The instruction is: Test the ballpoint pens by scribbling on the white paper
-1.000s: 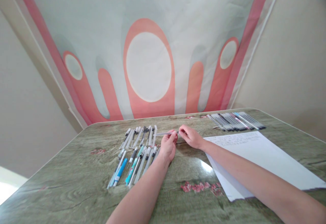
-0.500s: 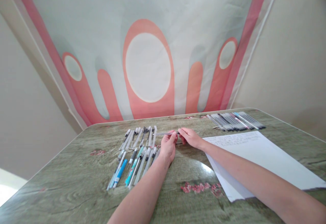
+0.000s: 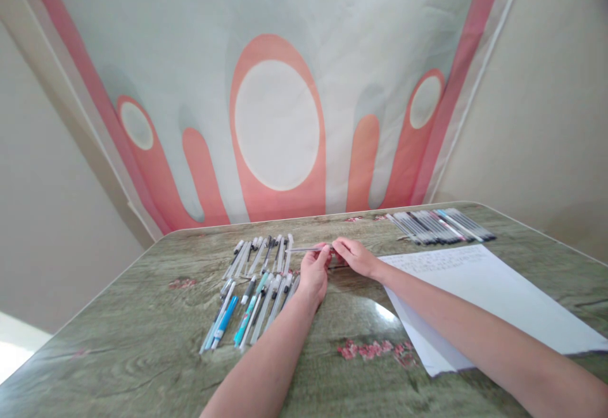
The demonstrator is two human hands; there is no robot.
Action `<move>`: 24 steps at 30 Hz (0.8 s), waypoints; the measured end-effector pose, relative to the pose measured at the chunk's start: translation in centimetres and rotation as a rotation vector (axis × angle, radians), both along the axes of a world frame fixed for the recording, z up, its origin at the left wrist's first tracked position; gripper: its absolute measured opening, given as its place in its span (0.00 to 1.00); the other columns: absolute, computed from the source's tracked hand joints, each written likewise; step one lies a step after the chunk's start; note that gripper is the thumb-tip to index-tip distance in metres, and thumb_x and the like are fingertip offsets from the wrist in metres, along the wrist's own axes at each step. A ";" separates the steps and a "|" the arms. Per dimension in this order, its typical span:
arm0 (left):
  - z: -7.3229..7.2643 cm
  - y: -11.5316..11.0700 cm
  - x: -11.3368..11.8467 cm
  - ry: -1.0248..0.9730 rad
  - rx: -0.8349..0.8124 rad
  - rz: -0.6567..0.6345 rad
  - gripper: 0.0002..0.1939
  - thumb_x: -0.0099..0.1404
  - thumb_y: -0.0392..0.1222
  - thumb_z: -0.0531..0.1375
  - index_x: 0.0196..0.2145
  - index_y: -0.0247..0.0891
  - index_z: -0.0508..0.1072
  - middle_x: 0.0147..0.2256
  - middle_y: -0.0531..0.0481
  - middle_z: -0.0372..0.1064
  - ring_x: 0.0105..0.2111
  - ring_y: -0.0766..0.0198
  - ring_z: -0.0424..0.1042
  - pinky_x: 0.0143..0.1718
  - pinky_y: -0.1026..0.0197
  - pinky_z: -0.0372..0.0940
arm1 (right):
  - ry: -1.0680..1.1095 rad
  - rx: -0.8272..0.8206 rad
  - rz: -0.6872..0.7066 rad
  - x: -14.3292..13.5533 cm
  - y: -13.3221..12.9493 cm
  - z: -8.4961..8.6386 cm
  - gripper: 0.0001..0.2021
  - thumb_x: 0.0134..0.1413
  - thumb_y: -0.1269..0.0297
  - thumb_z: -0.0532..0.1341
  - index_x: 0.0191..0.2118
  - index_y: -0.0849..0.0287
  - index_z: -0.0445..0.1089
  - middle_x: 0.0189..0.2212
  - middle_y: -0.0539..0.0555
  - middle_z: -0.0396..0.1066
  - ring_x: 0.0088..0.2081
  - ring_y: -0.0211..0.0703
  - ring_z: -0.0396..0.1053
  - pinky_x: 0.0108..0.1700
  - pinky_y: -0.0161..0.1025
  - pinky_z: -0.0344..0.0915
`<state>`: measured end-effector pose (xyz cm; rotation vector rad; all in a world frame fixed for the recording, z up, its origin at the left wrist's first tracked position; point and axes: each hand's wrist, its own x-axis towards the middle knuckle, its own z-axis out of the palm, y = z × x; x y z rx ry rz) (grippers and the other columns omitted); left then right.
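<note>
A thin grey stick that looks like a pen or a pen refill [image 3: 299, 249] lies level above the table, its end poking out to the left. My left hand [image 3: 314, 273] pinches it between thumb and fingers. At its other end the fingertips of my right hand [image 3: 352, 256] are closed around it, so that end is mostly hidden. Just left of my hands are two rows of loose pen parts: clear barrels and caps [image 3: 256, 256] in the back row, and pens with a blue pen [image 3: 225, 322] and a teal pen [image 3: 244, 323] in the front row.
At the back right lies a neat row of slim pens or refills [image 3: 437, 227]. A sheet of paper [image 3: 498, 304] with writing near its top is under my right forearm. The wood-patterned table [image 3: 142, 329] meets a patterned cloth [image 3: 275, 126] behind.
Both hands stay in nearly the same place, still pinching the thin stick. Its left end reaches slightly farther left.
</note>
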<state>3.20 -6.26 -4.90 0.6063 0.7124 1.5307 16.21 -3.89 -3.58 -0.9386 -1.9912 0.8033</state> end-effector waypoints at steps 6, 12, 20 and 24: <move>0.1 0.0 0.1 0.003 0.034 -0.027 0.15 0.45 0.37 0.67 0.31 0.33 0.68 0.25 0.55 0.67 0.25 0.73 0.65 0.33 0.67 0.57 | 0.004 0.038 -0.014 0.1 0.0 0.3 0.16 0.57 0.53 0.49 0.27 0.59 0.61 0.21 0.47 0.62 0.23 0.33 0.59 0.26 0.32 0.57; 0.0 -0.1 0.1 -0.003 0.014 -0.008 0.14 0.46 0.37 0.66 0.31 0.33 0.68 0.25 0.54 0.68 0.26 0.73 0.65 0.35 0.66 0.57 | 0.063 -0.131 0.031 0.2 0.6 -0.3 0.18 0.57 0.50 0.47 0.29 0.59 0.61 0.22 0.48 0.63 0.22 0.33 0.59 0.23 0.31 0.58; -0.1 0.0 0.1 0.016 0.045 -0.027 0.15 0.45 0.37 0.67 0.31 0.33 0.68 0.26 0.54 0.68 0.27 0.72 0.66 0.35 0.66 0.57 | -0.002 -0.004 0.020 0.2 0.3 -0.2 0.17 0.57 0.52 0.47 0.28 0.59 0.61 0.21 0.47 0.61 0.23 0.34 0.59 0.27 0.33 0.58; 0.1 -0.1 0.2 0.039 0.057 -0.046 0.15 0.45 0.39 0.66 0.31 0.33 0.68 0.25 0.54 0.68 0.26 0.72 0.65 0.33 0.66 0.58 | 0.035 -0.130 0.067 0.1 0.5 -0.4 0.20 0.58 0.50 0.44 0.25 0.60 0.61 0.20 0.48 0.62 0.23 0.34 0.60 0.27 0.33 0.59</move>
